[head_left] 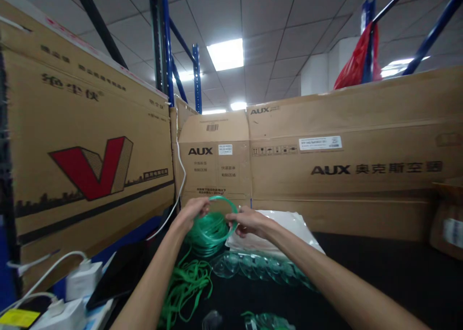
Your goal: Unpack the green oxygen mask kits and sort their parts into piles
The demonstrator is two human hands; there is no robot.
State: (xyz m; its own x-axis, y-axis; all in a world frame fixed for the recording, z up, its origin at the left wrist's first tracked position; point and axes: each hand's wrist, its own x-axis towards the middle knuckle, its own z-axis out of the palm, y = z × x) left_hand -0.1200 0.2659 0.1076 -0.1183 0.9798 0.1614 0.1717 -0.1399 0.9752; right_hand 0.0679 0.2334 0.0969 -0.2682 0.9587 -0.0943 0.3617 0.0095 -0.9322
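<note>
Both my hands grip a translucent green plastic ring (228,201), one on each side. My left hand (194,211) has its fingers closed on the ring's left side, and my right hand (249,221) pinches its right side. Just below and behind it stands a pile of similar green rings (204,245). A tangle of flat green straps (188,289) lies nearer, beside my left forearm. A row of clear, rounded plastic pieces (253,267) stretches under my right forearm, which partly hides it. White sheets or bags (289,221) lie behind my right wrist.
Cardboard boxes (343,214) wall the black table (354,257) at the back, and another carton (94,98) stands left. Chargers (84,277), cables and a dark flat device (119,272) sit at lower left. More clear-green plastic pieces (269,322) lie at the near edge.
</note>
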